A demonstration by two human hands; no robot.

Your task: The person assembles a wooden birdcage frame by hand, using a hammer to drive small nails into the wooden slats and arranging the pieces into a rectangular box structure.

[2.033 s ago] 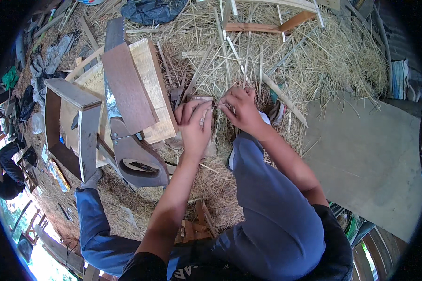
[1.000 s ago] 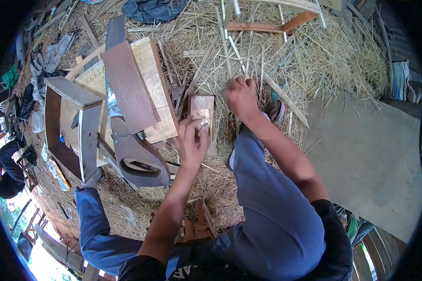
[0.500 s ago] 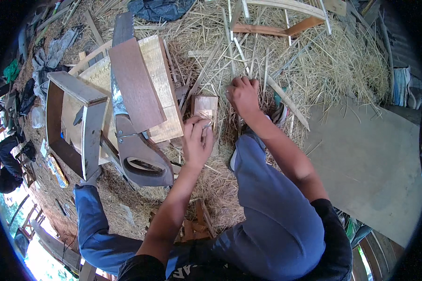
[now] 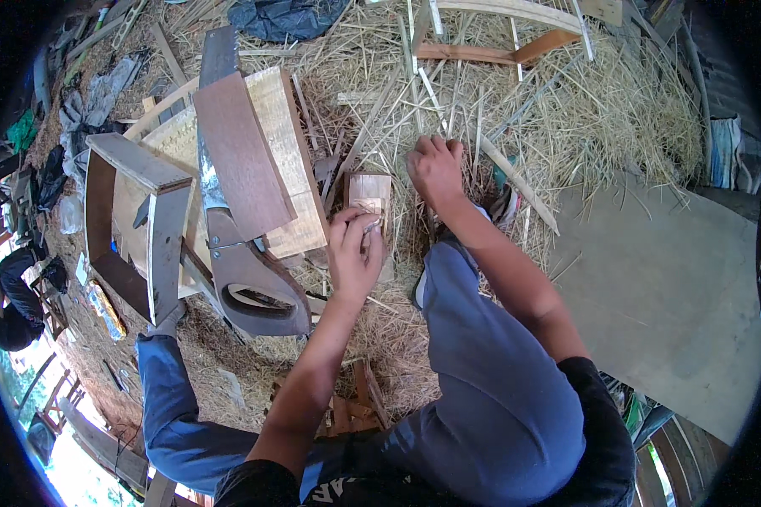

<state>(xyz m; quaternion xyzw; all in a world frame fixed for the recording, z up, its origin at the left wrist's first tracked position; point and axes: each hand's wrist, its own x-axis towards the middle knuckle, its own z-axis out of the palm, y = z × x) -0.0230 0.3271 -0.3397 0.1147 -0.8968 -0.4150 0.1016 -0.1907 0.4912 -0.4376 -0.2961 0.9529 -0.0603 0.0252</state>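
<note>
My left hand (image 4: pixel 355 258) rests at the near end of a small wooden block (image 4: pixel 370 183), its fingers bent and pinched together beside a pale wood piece (image 4: pixel 368 205) on top. What the fingertips grip is too small to name. Farther to the right, my right hand (image 4: pixel 436 171) is raised over the straw with its fingers curled in; anything inside them is hidden. Left of my hands lies a handsaw (image 4: pixel 258 296) with a brown handle. A brown wood panel (image 4: pixel 244 156) covers part of its blade, above a broad pale board (image 4: pixel 281 110).
A box-like wooden frame (image 4: pixel 168 245) stands at the left. Another wooden frame (image 4: pixel 473 54) lies at the far side on loose straw (image 4: pixel 617 127). A flat grey sheet (image 4: pixel 668 296) spreads at the right. My bent knee (image 4: pixel 499 372) rises below my right forearm.
My right hand has shifted very slightly to the left, its fingers still curled. The left hand stays at the block.
</note>
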